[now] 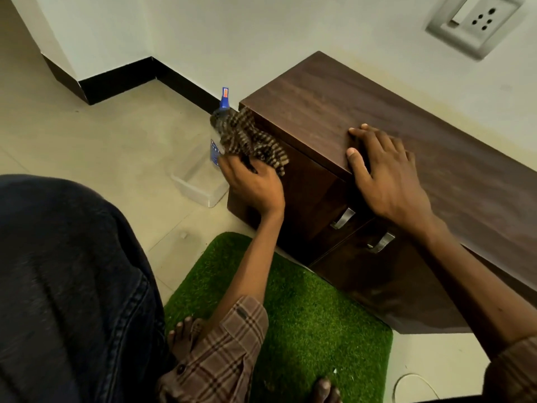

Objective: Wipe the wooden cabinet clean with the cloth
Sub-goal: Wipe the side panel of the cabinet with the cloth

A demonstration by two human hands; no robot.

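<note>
The dark wooden cabinet (334, 112) stands low against the wall, with two metal handles on its front doors. My left hand (255, 184) grips a brown striped cloth (247, 138), which is bunched against the cabinet's left front corner. My right hand (386, 175) lies flat on the top near the front edge, fingers spread and the thumb hanging over the edge.
A spray bottle (224, 101) with a blue top stands on the floor just left of the cabinet, beside a clear plastic tub (197, 184). A green grass mat (305, 315) lies under my bare feet. A wall socket (476, 21) is above right.
</note>
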